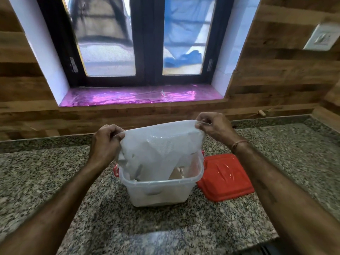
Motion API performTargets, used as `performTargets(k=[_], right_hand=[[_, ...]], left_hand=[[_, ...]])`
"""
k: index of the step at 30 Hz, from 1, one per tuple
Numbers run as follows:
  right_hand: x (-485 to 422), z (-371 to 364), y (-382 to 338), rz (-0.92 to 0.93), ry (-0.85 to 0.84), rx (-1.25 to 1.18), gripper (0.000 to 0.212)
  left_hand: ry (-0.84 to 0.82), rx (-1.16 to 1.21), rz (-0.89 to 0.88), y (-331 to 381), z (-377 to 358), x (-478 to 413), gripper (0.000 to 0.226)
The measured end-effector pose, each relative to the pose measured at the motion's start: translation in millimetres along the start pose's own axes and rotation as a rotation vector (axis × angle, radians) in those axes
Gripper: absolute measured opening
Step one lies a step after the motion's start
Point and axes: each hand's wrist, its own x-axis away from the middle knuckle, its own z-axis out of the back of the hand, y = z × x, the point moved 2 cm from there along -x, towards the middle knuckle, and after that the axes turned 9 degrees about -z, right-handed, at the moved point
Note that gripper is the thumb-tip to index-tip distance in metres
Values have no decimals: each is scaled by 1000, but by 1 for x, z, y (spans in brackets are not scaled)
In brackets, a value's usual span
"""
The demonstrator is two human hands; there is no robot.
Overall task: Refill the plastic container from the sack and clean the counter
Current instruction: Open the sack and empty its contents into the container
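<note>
A clear plastic container (pixel 158 192) with red side clips stands open on the granite counter (pixel 55 173). A white woven sack (pixel 160 148) hangs upside down above it, its lower end inside the container. My left hand (pixel 105 142) pinches the sack's upper left corner. My right hand (pixel 213 127) pinches the upper right corner. The container holds a pale heap at the bottom; what it is cannot be told. The container's red lid (pixel 225 178) lies flat on the counter just to the right.
A wood-panelled wall runs behind the counter, with a window and a sill covered in purple foil (pixel 141 95). A white switch plate (pixel 322 36) is on the right wall. The counter's front edge drops off at bottom right.
</note>
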Motion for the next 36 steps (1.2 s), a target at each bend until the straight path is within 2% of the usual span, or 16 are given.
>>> performTargets(k=[4,7,10,12,14,16,18,21,24,26,29,33,36], right_hand=[[-7,0,1,39,-14,-31,10],[-19,-3,-2,35,-92,-155,13],[-28,-8,-14,44,-141,-246,19],[-31,-6,-22,49,-174,-326,19],[-32,-5,-27,43,-213,-417,19],[-34,-6,-22,53,-228,-460,17],[-32,-11,-16,66,-267,-576,17],[-21,-23,9,31,-407,-881,35],[-8,-52,35,-19,-543,-1001,50],[-3,-69,41,-49,-540,-1010,42],[-1,-74,34,-89,-434,-1069,16],[-9,-71,27,-120,-358,-1155,20],[-12,-69,23,-83,-375,-1128,18]], left_hand=[[-21,-89,79,7,-2,-2,15],[-90,-209,20,34,-12,-9,9],[-200,-287,-147,81,-44,-18,43],[-252,-354,-215,110,-74,-26,53],[-224,-340,-218,128,-97,-35,47],[-169,-324,-215,136,-107,-42,27],[-148,-325,-179,132,-108,-46,23],[-111,-195,-49,126,-108,-50,21],[-20,-47,86,117,-101,-60,22],[12,14,155,111,-97,-67,22],[-16,169,223,107,-95,-70,22],[9,337,312,105,-89,-70,32],[63,317,316,97,-85,-70,40]])
